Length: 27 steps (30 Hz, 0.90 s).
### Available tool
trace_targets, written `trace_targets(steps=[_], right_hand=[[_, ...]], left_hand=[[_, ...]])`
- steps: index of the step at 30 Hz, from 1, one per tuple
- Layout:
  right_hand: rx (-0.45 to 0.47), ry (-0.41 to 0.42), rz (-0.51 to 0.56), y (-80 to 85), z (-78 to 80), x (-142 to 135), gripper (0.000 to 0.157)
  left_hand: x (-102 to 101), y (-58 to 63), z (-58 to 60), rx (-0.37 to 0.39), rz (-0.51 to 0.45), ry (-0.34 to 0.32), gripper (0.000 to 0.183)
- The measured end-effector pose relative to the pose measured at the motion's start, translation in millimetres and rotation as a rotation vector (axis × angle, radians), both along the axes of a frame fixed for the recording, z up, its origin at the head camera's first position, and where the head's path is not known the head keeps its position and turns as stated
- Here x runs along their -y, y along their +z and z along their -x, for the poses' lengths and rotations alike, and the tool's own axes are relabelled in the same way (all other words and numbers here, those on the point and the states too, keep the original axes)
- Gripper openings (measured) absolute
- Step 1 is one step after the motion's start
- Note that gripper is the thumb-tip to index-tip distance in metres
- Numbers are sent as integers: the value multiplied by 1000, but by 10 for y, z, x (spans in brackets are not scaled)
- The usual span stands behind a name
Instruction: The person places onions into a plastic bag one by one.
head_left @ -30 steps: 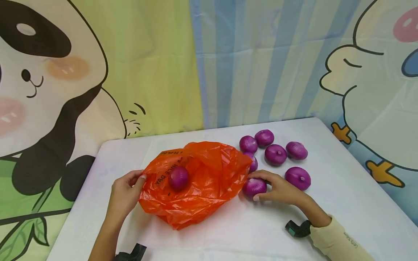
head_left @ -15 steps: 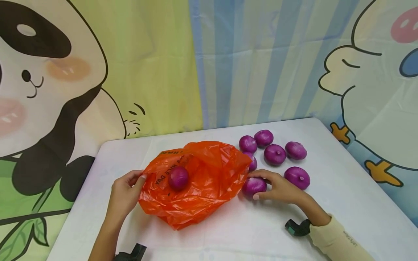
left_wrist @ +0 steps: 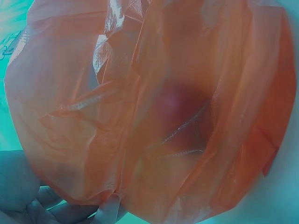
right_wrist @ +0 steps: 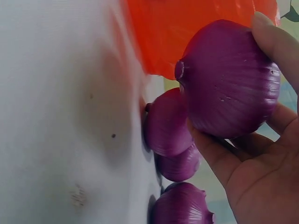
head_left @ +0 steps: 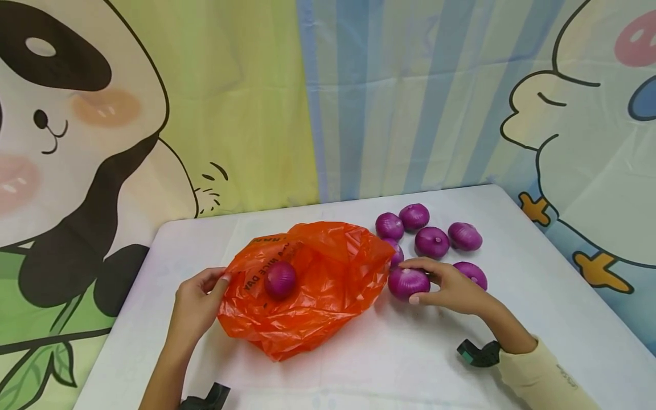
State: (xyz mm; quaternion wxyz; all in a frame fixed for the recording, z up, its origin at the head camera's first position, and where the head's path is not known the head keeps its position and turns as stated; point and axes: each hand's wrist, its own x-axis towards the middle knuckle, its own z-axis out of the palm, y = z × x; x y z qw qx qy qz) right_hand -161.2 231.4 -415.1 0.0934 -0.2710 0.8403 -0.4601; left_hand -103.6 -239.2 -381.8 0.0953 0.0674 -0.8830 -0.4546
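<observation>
My left hand [head_left: 196, 299] pinches the left edge of a crinkled orange-red plastic bag [head_left: 328, 296] with black printing. One red onion [head_left: 280, 279] sits in the bag's mouth; through the film it shows as a dark blur in the left wrist view. Just right of the bag, my right hand [head_left: 451, 286] grips another red onion [head_left: 408, 283] between thumb and fingers. Seen from the right wrist, this held onion [right_wrist: 229, 79] appears raised off the tabletop, its root end turned away from the palm.
Several more red onions [head_left: 432, 242] lie loosely grouped at the table's back right, one partly behind the bag and one partly behind my right hand. The white table [head_left: 348, 370] ends at curtains printed with cartoon animals.
My right hand has lifted the onion it holds and shifted slightly right and upward, away from the bag's edge. My left hand and the bag stay where they were.
</observation>
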Motion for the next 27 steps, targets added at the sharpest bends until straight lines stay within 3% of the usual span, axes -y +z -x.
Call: trace_targets(steps=[7,14,27], right_hand=[[7,9,77,124,60,-52,55],[8,31,127,404,101,-59,57],[49,100,234,781,103,163,62]], left_hand=[[-4,7,-6,0,0,4,31],[2,30,-12,7,3,3,32],[-2,30,-27,20,-6,12,33]])
